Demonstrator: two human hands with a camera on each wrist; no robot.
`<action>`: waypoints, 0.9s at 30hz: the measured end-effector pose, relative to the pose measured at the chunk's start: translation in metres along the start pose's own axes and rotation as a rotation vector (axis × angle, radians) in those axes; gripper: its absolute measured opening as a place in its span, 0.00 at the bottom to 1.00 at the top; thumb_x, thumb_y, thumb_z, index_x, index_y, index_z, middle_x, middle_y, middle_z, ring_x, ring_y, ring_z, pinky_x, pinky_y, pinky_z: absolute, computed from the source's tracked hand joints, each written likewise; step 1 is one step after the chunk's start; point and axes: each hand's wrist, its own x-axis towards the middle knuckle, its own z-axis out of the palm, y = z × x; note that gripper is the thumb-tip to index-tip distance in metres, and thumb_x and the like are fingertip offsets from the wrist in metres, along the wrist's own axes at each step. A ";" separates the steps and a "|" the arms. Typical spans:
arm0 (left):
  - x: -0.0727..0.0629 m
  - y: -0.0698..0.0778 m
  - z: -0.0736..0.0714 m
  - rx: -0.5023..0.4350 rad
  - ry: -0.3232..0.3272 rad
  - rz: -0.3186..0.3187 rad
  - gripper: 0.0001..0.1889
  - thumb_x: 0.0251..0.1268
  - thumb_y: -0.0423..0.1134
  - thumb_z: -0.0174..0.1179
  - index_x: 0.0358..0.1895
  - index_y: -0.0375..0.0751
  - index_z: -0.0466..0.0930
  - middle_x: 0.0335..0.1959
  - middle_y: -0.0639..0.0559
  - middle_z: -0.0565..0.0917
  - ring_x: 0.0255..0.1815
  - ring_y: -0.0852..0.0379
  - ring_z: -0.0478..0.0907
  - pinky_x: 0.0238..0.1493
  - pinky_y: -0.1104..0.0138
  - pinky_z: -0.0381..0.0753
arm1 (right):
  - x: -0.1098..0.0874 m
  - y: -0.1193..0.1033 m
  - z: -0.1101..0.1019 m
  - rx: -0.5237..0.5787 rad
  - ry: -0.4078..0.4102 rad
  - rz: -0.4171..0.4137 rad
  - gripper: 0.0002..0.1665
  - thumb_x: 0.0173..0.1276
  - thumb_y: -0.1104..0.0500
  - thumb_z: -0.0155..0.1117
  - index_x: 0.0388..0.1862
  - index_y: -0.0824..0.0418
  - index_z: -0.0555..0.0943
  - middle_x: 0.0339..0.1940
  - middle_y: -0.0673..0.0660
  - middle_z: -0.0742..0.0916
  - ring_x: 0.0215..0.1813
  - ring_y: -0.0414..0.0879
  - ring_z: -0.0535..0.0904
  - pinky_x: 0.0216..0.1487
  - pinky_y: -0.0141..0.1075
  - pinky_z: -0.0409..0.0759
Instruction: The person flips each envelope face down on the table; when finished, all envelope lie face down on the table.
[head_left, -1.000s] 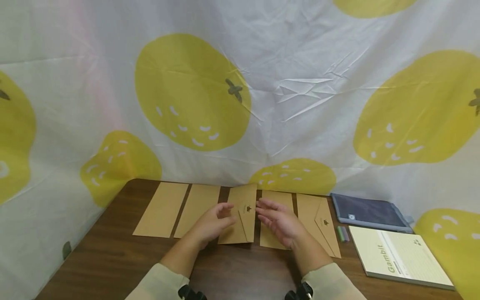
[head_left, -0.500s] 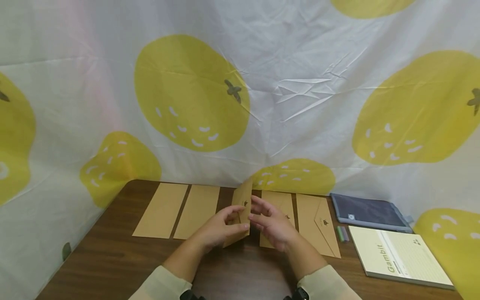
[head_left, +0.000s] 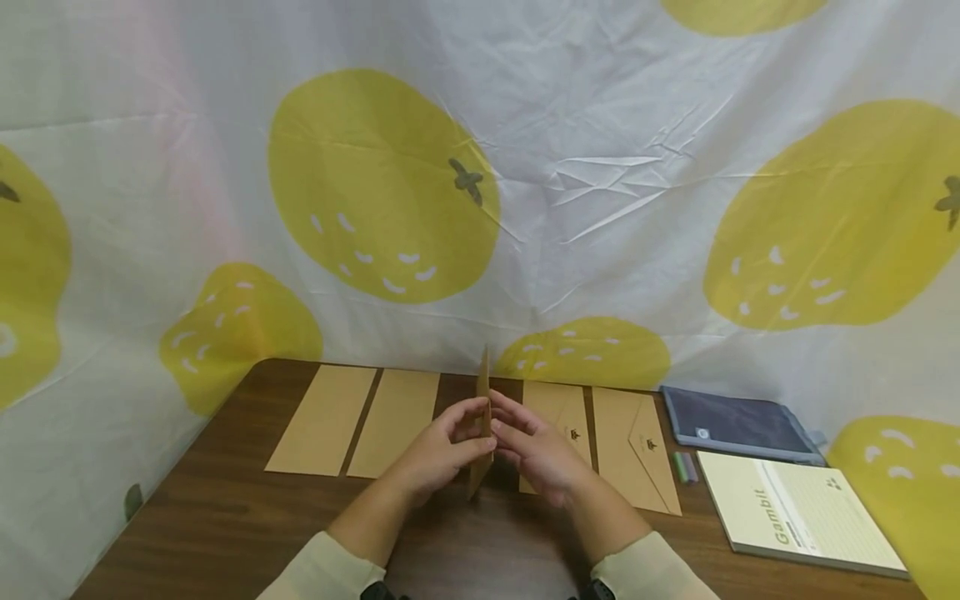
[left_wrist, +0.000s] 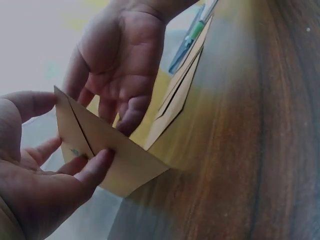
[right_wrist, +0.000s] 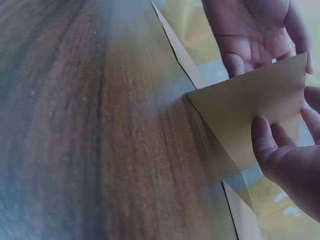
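A brown kraft envelope (head_left: 483, 379) stands on its long edge, almost edge-on to the head view, between both hands. My left hand (head_left: 435, 454) holds it from the flap side. In the left wrist view, the left thumb (left_wrist: 106, 157) presses beside the flap line and the other fingers reach its edge. My right hand (head_left: 547, 458) holds it from the plain side, with the right thumb (right_wrist: 261, 127) on that face in the right wrist view. Part of the envelope is hidden behind the fingers.
Two envelopes lie plain side up to the left (head_left: 322, 421); two more lie flap side up to the right (head_left: 637, 446). Farther right are a dark blue pouch (head_left: 742, 425), small green and purple pieces (head_left: 686, 468) and a cream notebook (head_left: 802, 512). A fruit-print curtain (head_left: 600, 250) hangs behind the table.
Both hands have closed in on the middle envelope and taken hold of it. It has tilted up from lying nearly flat, flap side showing, to standing on edge.
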 end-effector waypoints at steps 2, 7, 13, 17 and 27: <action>0.000 0.002 0.000 -0.036 0.018 -0.003 0.34 0.76 0.35 0.64 0.81 0.40 0.64 0.81 0.37 0.69 0.78 0.37 0.72 0.71 0.53 0.83 | 0.000 0.001 0.001 -0.009 0.003 0.004 0.37 0.84 0.58 0.59 0.88 0.54 0.61 0.88 0.65 0.64 0.80 0.57 0.72 0.76 0.45 0.78; 0.000 0.008 -0.003 -0.075 0.089 -0.015 0.34 0.71 0.30 0.60 0.80 0.38 0.67 0.79 0.35 0.71 0.74 0.42 0.75 0.66 0.61 0.83 | 0.001 0.005 0.002 -0.029 -0.015 0.058 0.33 0.87 0.55 0.54 0.86 0.57 0.64 0.90 0.61 0.62 0.85 0.58 0.64 0.84 0.60 0.65; 0.002 0.012 -0.016 -0.051 0.094 -0.022 0.35 0.69 0.24 0.59 0.81 0.38 0.66 0.77 0.33 0.75 0.77 0.36 0.74 0.64 0.65 0.82 | 0.000 0.006 0.001 -0.010 -0.016 0.127 0.34 0.88 0.54 0.49 0.87 0.61 0.61 0.90 0.65 0.60 0.90 0.64 0.51 0.88 0.62 0.55; 0.001 0.013 -0.025 -0.020 0.137 -0.035 0.38 0.65 0.21 0.60 0.81 0.40 0.68 0.80 0.35 0.71 0.78 0.37 0.74 0.65 0.61 0.82 | 0.001 0.005 -0.002 0.022 0.030 0.136 0.36 0.89 0.54 0.47 0.88 0.66 0.55 0.87 0.74 0.60 0.89 0.68 0.53 0.88 0.60 0.54; -0.003 0.001 -0.036 0.232 0.236 -0.136 0.36 0.69 0.33 0.58 0.81 0.33 0.64 0.82 0.33 0.69 0.82 0.32 0.67 0.80 0.40 0.71 | 0.000 0.004 -0.013 0.057 0.117 0.140 0.39 0.87 0.53 0.50 0.87 0.68 0.54 0.85 0.77 0.62 0.87 0.70 0.58 0.87 0.58 0.59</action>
